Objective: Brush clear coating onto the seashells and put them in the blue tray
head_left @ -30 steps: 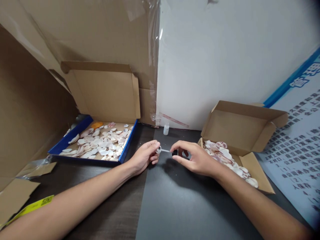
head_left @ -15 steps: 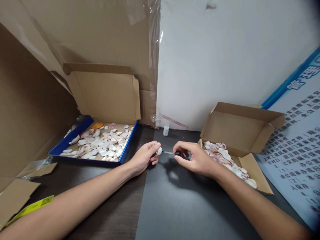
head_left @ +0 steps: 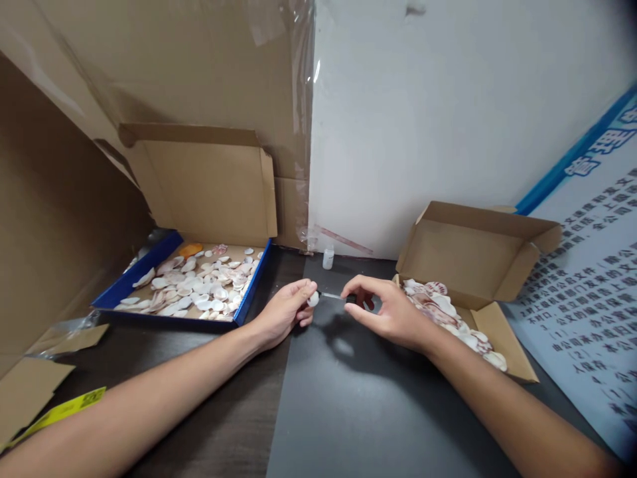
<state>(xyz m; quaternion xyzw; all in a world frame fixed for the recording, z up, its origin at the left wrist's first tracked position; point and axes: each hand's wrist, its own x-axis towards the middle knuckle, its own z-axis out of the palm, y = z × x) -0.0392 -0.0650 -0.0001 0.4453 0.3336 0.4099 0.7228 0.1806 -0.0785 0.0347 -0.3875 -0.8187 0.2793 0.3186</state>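
Between thumb and fingers, my left hand (head_left: 286, 311) pinches a small white shell (head_left: 313, 300). My right hand (head_left: 388, 309) is closed on the black cap of a thin applicator brush (head_left: 351, 299). The brush's stem points left, and its dark tip is at the shell's edge; whether it touches I cannot tell. Behind the hands a small white bottle (head_left: 328, 257) stands upright near the wall, with no cap visible on it.
To the left sits a blue-edged box (head_left: 164, 317) of many loose shells, its cardboard lid raised. At the right an open cardboard box (head_left: 512, 342) holds larger shells. Cardboard pieces and a yellow label (head_left: 74, 408) lie at the lower left. A printed sheet (head_left: 582, 265) leans at the right.
The view has shifted slightly, so everything sits a little further left. The dark tip now shows at the shell's upper edge. Both hands keep their holds.
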